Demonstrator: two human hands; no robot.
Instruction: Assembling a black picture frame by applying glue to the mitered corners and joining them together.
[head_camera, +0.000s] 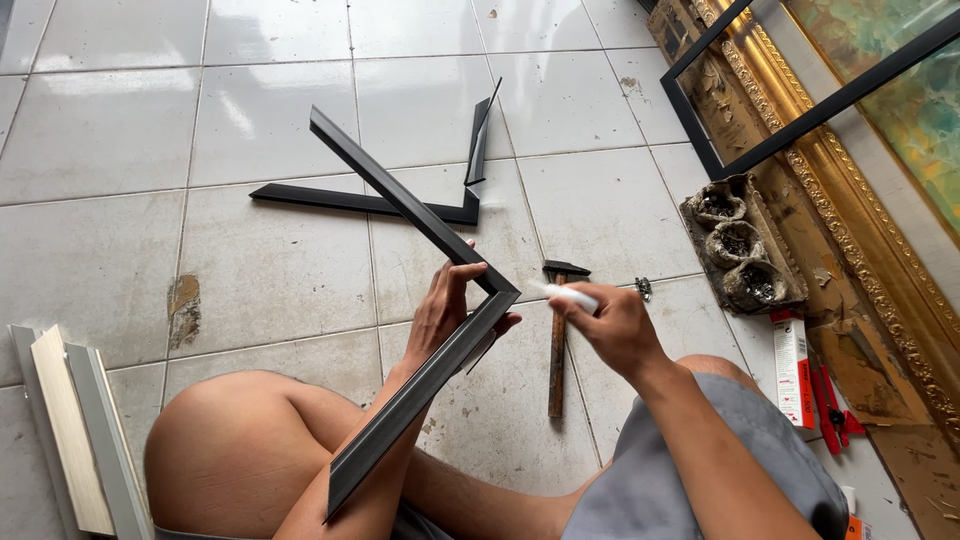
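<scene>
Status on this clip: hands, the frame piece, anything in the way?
Left hand grips black L-shaped frame corner at its joint. Right hand holds white tube at the corner. Hammer on tiles below, clear.

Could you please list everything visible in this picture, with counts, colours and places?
L-shaped frame corner: one, black, held up at centre.
second frame corner: one, black, on the tiles behind.
hammer: one, wooden handle, on the floor.
white tube: one, in the right hand.
gilt frame: one, gold, right edge.
pale mouldings: several, lower left.
red pliers: one, lower right.
left hand: grips the held corner.
right hand: holds the tube.
</scene>
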